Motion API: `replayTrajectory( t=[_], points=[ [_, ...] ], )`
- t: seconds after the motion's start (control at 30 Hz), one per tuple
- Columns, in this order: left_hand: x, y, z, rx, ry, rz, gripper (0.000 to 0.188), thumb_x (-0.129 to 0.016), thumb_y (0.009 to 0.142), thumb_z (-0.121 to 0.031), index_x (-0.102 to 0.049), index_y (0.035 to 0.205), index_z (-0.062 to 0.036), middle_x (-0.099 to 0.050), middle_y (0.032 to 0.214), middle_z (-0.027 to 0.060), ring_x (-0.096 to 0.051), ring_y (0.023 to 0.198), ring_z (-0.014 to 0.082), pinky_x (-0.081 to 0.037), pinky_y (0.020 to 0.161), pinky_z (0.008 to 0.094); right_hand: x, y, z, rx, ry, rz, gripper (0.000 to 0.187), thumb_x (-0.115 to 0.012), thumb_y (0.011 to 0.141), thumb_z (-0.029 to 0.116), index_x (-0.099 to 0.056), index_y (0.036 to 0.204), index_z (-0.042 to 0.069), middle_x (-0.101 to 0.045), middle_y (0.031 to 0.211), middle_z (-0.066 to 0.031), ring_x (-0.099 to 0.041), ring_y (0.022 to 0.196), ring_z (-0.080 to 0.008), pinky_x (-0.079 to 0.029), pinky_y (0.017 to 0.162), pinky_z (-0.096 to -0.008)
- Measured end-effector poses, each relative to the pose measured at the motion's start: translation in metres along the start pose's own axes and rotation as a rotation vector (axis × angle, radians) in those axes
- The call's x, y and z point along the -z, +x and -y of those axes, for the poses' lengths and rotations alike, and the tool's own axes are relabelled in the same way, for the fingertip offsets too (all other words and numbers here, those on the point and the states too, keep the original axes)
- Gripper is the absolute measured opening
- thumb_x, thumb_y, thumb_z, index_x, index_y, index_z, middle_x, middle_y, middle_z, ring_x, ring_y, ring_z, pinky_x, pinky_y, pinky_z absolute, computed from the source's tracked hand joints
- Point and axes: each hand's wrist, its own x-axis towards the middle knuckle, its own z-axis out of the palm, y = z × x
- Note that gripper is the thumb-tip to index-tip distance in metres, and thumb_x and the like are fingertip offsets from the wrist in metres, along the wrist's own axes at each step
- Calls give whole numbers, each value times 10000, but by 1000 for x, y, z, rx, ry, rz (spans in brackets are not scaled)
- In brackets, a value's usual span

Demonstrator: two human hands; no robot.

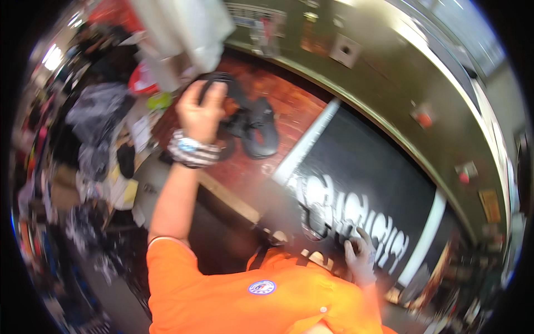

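My left hand (pixel 201 113), bare with a patterned band at the wrist, reaches out to the far left over a reddish board. Its fingers are closed on a black sandal (pixel 229 83). Beside it on the board lies a second black sandal-like piece (pixel 261 129) with an opening in it. My right hand (pixel 360 257) wears a greyish glove. It is close to my body at the near edge of a black surface, finger and thumb apart. White curved cut-out shapes (pixel 350 207) lie in a row on that surface, next to this hand.
A dark green machine panel (pixel 389 83) runs along the far side. Pale strips (pixel 308 139) cross the black surface (pixel 370 150). Plastic bags (pixel 97 119), papers and other clutter fill the left. White cloth or plastic (pixel 183 28) hangs at the upper left.
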Motion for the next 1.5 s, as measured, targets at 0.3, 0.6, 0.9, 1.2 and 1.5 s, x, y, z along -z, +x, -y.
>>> replayTrajectory(
  t=[0.3,0.6,0.9,1.2,1.5],
  points=[
    [7,56,71,-910,638,227,385,-791,801,-26,-702,1175,-28,-730,964,152,-716,845,277,-587,758,347,5,-16,4,-222,-89,-28,136,-746,804,116,-676,862,14,-665,1181,-213,-677,696,-275,-529,624,-337],
    [-2,-24,179,-733,570,656,298,-786,783,-31,-707,1070,-27,-697,904,144,-673,772,299,-553,714,377,12,-13,-7,-267,-99,-70,114,-736,818,94,-687,877,9,-666,1167,-228,-682,674,-243,-533,612,-313],
    [68,81,72,-228,-78,-240,295,-636,1011,-242,-560,788,-66,-430,602,-68,-357,484,36,-274,445,230,15,-16,-18,-332,-47,-25,99,-702,843,73,-672,901,-2,-651,1194,-239,-679,972,-363,-532,819,-391],
    [134,68,82,-811,881,-43,251,-716,909,-86,-704,1158,-51,-735,998,139,-709,890,234,-555,794,325,12,-15,-21,-294,-83,31,93,-691,854,78,-677,903,0,-650,1180,-248,-689,965,-341,-531,790,-377],
    [124,-24,148,-599,1211,826,517,-794,768,-220,-657,1264,-165,-589,1023,55,-528,1039,283,-349,961,534,33,-18,-25,-314,-123,6,79,-679,860,78,-667,891,6,-653,1182,-235,-680,965,-349,-525,781,-381]
  ],
)
